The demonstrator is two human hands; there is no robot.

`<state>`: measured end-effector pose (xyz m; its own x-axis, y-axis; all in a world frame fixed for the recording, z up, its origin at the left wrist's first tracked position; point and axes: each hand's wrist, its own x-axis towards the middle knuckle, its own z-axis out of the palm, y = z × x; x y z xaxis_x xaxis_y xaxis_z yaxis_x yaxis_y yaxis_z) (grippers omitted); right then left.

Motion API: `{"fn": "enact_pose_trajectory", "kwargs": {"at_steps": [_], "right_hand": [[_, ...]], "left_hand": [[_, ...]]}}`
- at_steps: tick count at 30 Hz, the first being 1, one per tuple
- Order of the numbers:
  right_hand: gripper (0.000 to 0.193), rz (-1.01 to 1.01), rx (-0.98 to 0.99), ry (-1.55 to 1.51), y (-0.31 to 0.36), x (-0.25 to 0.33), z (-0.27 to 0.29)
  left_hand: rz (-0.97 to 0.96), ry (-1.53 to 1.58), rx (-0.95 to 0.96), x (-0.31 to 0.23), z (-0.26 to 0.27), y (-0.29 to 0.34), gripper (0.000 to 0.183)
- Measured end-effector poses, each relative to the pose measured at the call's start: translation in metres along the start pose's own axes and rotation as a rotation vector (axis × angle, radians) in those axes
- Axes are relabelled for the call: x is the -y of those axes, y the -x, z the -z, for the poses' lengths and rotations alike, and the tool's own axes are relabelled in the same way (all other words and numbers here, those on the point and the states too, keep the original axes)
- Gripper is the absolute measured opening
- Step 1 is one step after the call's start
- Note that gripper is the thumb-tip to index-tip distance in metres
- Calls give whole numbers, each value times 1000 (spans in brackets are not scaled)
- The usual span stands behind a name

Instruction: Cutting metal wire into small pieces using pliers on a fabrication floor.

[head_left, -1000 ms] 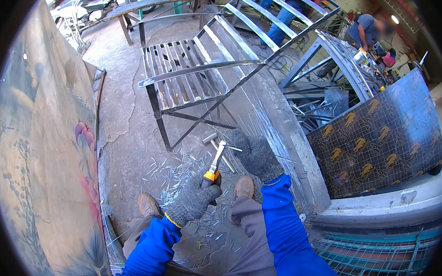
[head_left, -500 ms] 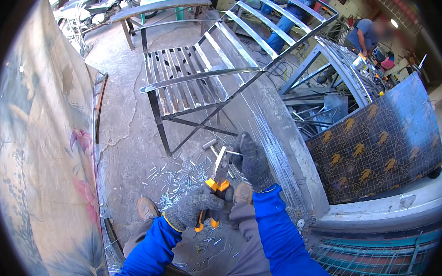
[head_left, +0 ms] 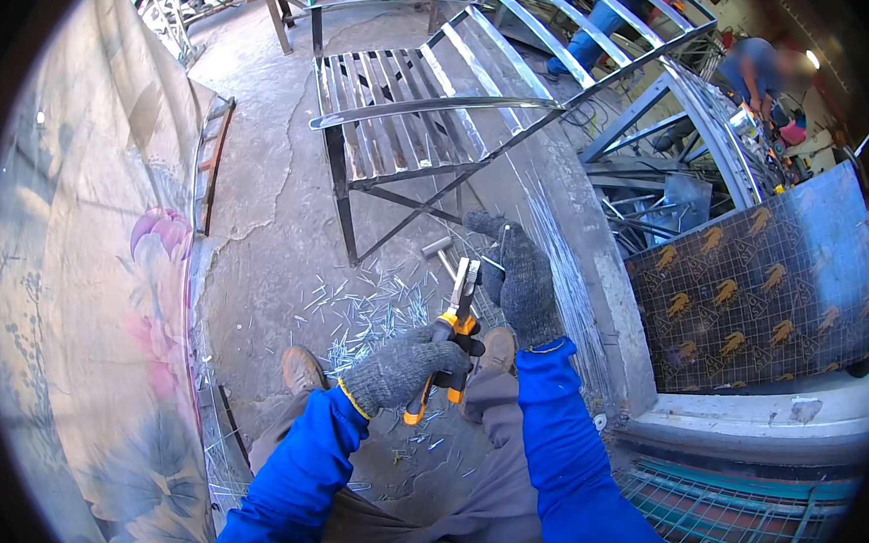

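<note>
While clasping orange-handled pliers, probably rigid, fairly heavy and best held by the handles, in a closed left hand above scattered metal offcuts, curls the right hand nearby, unclear whether around anything.

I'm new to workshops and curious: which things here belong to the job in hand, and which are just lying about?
Apparently part of the job:
orange-and-black pliers, held in the left hand
thin metal rods, beside the right hand
short metal pieces, scattered loose

Apparently just about, untouched:
hammer
slatted metal chair
floral cloth
gold-patterned panel
</note>
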<state>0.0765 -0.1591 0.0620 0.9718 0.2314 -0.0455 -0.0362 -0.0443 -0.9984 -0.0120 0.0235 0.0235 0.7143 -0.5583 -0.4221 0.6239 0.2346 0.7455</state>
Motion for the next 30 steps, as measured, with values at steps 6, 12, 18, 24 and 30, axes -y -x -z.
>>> {"fn": "enact_pose_trajectory", "kwargs": {"at_steps": [6, 12, 18, 24, 30], "right_hand": [[43, 623, 49, 807, -12, -42, 20], [55, 609, 126, 737, -11, -29, 13], [38, 814, -64, 792, -14, -36, 14], [33, -86, -55, -46, -4, -2, -6], [38, 122, -55, 111, -10, -17, -2]], "left_hand": [[58, -151, -10, -5, 6, 1, 36], [140, -388, -76, -17, 3, 6, 32], [67, -203, -110, -10, 2, 7, 32], [42, -159, -129, -10, -5, 7, 29], [-16, -133, -86, -4, -4, 1, 32]]}}
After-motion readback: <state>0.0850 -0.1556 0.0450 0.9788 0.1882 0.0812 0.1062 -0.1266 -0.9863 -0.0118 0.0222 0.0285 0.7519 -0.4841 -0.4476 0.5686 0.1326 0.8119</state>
